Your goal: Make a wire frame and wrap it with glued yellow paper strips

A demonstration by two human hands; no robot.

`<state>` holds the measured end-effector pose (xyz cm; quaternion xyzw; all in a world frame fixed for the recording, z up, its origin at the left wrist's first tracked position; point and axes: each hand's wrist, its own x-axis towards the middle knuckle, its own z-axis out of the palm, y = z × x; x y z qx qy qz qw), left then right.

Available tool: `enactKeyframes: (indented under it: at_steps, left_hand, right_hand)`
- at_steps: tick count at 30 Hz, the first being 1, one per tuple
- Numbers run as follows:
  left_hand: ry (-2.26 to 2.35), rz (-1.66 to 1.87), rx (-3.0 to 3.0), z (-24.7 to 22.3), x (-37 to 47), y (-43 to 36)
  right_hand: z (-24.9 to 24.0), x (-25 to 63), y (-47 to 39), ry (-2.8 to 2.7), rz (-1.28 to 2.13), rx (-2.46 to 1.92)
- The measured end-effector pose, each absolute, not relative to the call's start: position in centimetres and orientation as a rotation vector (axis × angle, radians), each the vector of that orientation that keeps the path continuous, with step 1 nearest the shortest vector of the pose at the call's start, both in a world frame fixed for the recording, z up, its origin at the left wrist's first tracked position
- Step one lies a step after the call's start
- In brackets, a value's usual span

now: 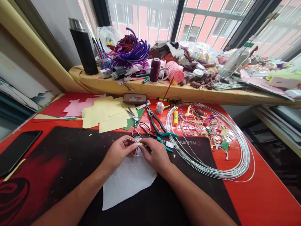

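Bent wire (137,143) sits between left hand (118,153) and right hand (157,153), grip pinching it.

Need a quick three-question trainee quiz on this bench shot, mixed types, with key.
1. What do the left hand and right hand hold? A) the scissors B) the glue stick C) a thin wire piece
2. True or false: the black flask stands on the cloth-covered ledge.
3. Fill in: the large wire coil lies on the person's ____ side.

Key: 1. C; 2. true; 3. right
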<state>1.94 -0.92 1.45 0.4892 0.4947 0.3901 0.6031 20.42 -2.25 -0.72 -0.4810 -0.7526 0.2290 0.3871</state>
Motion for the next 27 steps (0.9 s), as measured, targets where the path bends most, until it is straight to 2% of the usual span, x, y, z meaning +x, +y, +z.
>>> enactKeyframes:
  at_steps: [16, 27]
  left_hand:
    - [1.158, 0.792, 0.912, 1.2, 0.5, -0.5]
    - [1.091, 0.856, 0.979, 1.2, 1.0, -0.6]
  right_hand:
    - [-0.2, 20.5, -1.9, -1.968, 0.659, -1.229]
    - [-0.2, 20.5, -1.8, -1.933, 0.692, -1.230]
